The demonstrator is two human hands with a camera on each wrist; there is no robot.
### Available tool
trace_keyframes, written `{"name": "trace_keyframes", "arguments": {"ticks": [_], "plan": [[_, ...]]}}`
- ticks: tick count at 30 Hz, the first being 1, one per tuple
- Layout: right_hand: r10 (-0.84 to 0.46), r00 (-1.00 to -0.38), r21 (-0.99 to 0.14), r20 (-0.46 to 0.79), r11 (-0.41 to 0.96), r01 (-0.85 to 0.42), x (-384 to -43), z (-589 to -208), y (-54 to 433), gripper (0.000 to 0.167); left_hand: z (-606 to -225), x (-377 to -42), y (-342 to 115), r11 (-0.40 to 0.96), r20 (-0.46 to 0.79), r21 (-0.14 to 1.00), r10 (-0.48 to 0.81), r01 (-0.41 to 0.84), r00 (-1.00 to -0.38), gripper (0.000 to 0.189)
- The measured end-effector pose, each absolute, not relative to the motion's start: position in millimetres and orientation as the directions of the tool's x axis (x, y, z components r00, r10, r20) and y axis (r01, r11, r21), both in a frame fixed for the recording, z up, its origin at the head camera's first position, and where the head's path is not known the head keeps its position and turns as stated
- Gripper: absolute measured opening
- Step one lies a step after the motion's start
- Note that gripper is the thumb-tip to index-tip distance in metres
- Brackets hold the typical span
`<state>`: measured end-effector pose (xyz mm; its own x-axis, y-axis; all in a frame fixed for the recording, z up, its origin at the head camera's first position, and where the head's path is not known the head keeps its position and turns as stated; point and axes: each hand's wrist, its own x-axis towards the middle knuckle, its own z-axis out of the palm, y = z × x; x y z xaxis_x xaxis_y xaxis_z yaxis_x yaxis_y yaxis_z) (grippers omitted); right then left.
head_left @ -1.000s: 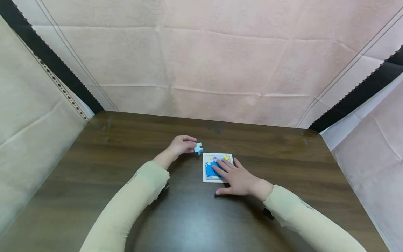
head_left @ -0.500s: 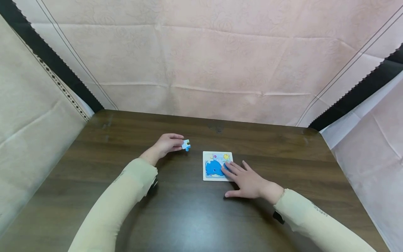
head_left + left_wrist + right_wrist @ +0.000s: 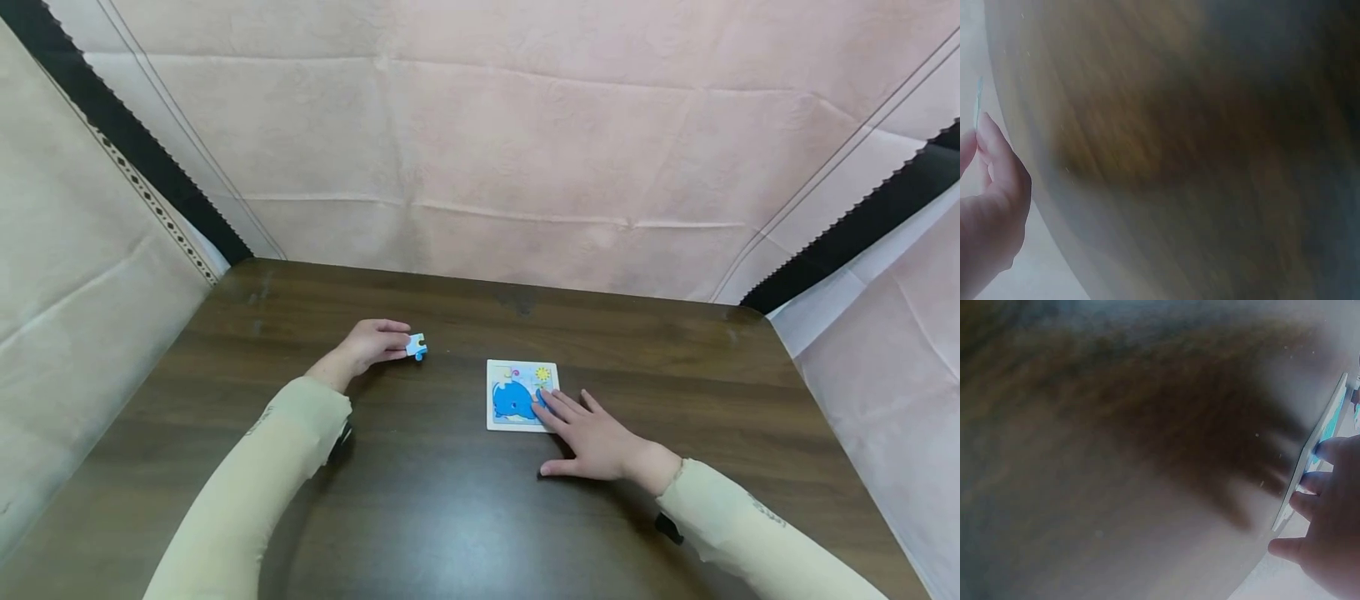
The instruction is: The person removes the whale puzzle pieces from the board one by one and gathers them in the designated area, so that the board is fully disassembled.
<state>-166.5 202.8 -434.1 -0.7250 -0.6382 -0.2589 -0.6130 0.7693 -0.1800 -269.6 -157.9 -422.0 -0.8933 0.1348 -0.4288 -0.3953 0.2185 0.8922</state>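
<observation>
Left of centre, your left hand (image 3: 371, 343) pinches a piece (image 3: 417, 345); below centre, your right hand (image 3: 600, 439), fingers spread, touches the puzzle (image 3: 514, 397), probably steadying it.

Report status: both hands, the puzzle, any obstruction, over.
Left hand pinches puzzle piece, left of whale puzzle. Right hand spread over its lower right corner. Whale puzzle flat on table. In the way: right hand, hiding that corner.
</observation>
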Motion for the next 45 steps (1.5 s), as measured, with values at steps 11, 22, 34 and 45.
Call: {"name": "trace_keyframes", "arguments": {"ticks": [11, 22, 34, 45], "plan": [[-0.646, -0.721, -0.183, -0.252, 0.763, -0.620, -166, -433, 203, 0.088, -424, -269, -178, 0.346, -0.454, 0.857, 0.155, -0.382, -0.877, 0.044], [-0.654, -0.717, -0.183, -0.243, 0.756, -0.628, -166, -431, 203, 0.088, -427, -267, -179, 0.501, -0.379, 0.821, 0.119, -0.274, -0.918, 0.035], [-0.647, -0.722, -0.199, -0.246, 0.763, -0.616, -166, -433, 206, 0.087, -421, -267, -158, 0.492, -0.354, 0.838, 0.161, -0.236, -0.921, 0.035], [-0.640, -0.729, -0.185, -0.244, 0.768, -0.613, -166, -437, 206, 0.089, -408, -260, -96, 0.397, -0.384, 0.885, 0.324, -0.244, -0.865, 0.037]]}}
